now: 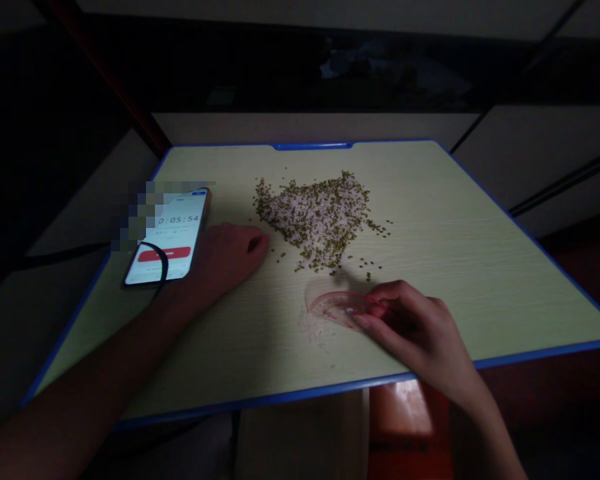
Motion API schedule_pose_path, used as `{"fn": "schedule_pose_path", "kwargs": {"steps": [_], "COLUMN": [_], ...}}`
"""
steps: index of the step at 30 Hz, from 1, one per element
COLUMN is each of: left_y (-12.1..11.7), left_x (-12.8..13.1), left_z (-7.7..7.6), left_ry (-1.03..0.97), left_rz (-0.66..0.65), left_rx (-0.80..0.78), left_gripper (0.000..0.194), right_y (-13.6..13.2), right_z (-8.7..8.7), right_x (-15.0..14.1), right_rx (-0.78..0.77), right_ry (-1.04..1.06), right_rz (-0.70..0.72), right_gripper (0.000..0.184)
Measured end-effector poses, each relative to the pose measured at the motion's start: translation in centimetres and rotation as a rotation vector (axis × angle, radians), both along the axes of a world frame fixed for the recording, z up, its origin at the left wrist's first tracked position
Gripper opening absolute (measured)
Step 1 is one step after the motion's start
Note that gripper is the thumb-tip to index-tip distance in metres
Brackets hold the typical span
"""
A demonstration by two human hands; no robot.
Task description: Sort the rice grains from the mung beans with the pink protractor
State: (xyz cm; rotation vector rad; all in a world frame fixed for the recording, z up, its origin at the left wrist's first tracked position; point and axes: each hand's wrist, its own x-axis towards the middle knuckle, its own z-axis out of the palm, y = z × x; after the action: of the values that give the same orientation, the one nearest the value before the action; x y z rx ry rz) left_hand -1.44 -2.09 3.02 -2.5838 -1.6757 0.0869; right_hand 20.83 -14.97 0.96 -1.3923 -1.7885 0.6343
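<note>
On the pale tabletop lies a loose heap of white rice grains mixed with small green beans (320,217). My right hand (415,327) pinches the edge of a small clear round dish or lid with a pinkish rim (337,307), tilted low over the table. Beside and beneath it is a thin scatter of rice grains (315,327). My left hand (235,253) rests on the table, left of the heap, its fingers curled into a loose fist. Nothing shows in that fist, though its underside is hidden.
A phone (173,230) with a lit timer screen lies left of my left hand, and a dark cable (161,257) crosses it. A blue edge (325,388) borders the table. Below the front edge are a pale box-like thing (303,437) and a shiny orange surface (407,427). The room is dim.
</note>
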Motion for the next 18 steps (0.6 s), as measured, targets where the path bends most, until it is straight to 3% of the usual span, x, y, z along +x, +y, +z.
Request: {"fn": "schedule_pose_path", "kwargs": {"steps": [4,7,18], "left_y": [0.1,0.0,0.3], "left_x": [-0.2,-0.2,-0.1], "left_z": [-0.2,-0.2,-0.7], "left_ry": [-0.01,-0.004,-0.063], "left_rz": [-0.002,-0.026,0.044], "left_rx": [0.003,0.009,-0.003], "left_gripper": [0.051,0.051,0.048], "right_y": [-0.7,-0.8,0.1], "right_z": [0.0,0.0,-0.4], "right_x": [-0.8,-1.7,-2.6], "right_rx": [0.091,0.014,-0.059], "right_ry": [0.261,0.343,0.223], "right_rz": [-0.299,-0.456,-0.423], "right_gripper": [0.017,0.016,0.015]}}
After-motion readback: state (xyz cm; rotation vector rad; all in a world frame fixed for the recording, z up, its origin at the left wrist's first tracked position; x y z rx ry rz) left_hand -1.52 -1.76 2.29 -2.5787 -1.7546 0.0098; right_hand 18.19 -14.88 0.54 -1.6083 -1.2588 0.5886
